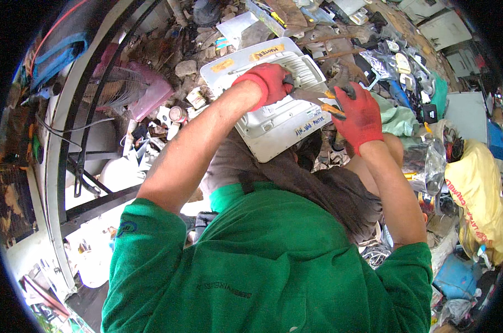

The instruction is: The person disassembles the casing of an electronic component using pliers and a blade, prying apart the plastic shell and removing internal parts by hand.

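Note:
A white plastic housing [262,136] with a ribbed, recessed middle, tape strips and handwriting on its rim lies tilted across my lap. My left hand [268,84], in a red glove with dark fingertips, is closed over the middle of the housing; what its fingers grip, if anything, is hidden. Orange-handled pliers [333,111] are in my right hand [359,114], also red-gloved, at the housing's right side. Their metal jaws point left over the housing, toward my left fingers. Whether the jaws touch anything cannot be made out.
Mixed scrap and plastic parts cover the ground ahead. A pink plastic piece [154,91] and a wire fan guard [115,86] lie at left, beside a metal frame [54,139]. At right are a yellow sack [476,188], a clear bag [423,161] and a blue container [456,277].

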Demonstrator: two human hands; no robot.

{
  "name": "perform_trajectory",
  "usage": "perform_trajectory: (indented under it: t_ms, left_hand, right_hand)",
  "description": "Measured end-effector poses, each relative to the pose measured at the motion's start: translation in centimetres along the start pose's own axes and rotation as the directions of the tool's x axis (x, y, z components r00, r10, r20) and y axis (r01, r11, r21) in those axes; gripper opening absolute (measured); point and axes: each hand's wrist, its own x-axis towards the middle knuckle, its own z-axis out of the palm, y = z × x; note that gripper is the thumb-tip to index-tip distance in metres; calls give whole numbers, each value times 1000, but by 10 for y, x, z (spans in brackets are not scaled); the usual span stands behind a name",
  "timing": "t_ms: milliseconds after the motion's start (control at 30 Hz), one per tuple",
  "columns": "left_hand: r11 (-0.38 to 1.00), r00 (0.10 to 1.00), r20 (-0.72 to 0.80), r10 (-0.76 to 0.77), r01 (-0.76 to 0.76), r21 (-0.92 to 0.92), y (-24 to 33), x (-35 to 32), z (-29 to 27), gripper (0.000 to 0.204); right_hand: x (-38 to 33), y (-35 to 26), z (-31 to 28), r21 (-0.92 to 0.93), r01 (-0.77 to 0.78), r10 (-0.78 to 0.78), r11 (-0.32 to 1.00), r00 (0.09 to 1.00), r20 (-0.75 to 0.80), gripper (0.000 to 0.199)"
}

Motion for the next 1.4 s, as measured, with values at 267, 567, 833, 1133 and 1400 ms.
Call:
perform_trajectory:
  t_ms: [267, 567, 833, 1133, 1400]
  left_hand:
    - [991, 988, 107, 114, -121, 62, -32, 30, 10, 34]
    - [965, 963, 268, 14, 57, -256, -32, 36, -2, 38]
    - [976, 999, -45, 13, -23, -218, -38, 14, 3, 36]
    - [918, 927, -308, 215, -299, -259, -19, -35, -9, 45]
    - [947, 934, -169, 316, -301, 107, -24, -121, 28, 65]
  right_hand:
    - [-10, -7, 7, 11, -59, 59, 998, 997, -47, 66]
    - [-21, 1, 22, 49, -56, 53, 997, 996, 70, 64]
    - [-29, 4, 30, -1, -116, 116, 993, 993, -14, 61]
    - [-75, -13, 4, 847, -491, -121, 206, 846, 520, 49]
    - [-108, -60, 20, 616, -425, 56, 664, 849, 525, 64]
